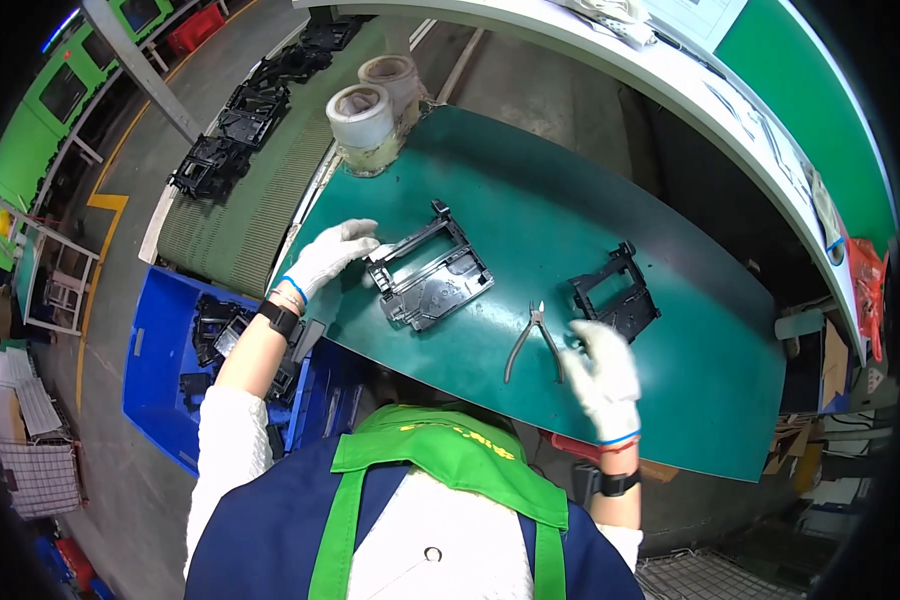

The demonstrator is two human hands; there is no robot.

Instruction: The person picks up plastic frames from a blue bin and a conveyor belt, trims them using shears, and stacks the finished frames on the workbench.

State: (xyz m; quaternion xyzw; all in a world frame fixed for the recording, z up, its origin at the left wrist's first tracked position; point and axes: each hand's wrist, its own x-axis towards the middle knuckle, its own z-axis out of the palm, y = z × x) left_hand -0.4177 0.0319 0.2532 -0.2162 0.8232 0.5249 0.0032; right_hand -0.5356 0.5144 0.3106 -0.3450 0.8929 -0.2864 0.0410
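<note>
The bench was a green mat [610, 230] in a workshop with a grey floor, a ribbed conveyor [232, 225] running along its left edge and a white curved counter [670, 75] behind it. Far left, below the bench, a blue bin [155, 370] held a jumble of black moulded parts, and more of the same black parts [232, 128] rode the conveyor. Two rolls of tape [362, 118] stood at the mat's upper left corner.

The left hand [330, 256], in a white glove, lay with its fingers curled on the left corner of a large black plastic frame [430, 272] lying flat on the mat; whether it pinched the edge or only pressed on it could not be told. Right of the frame, a pair of cutting pliers [532, 343] lay free, its handles splayed. The right hand [604, 374], gloved too, hovered with loose, spread fingers just beside the pliers and gripped nothing. Beyond it sat a smaller black frame [615, 292].

The frame seemed held at one corner only, so a tug could probably pivot it across the smooth mat. The pliers lay near the front edge; a careless sweep of the hand might knock them off.
</note>
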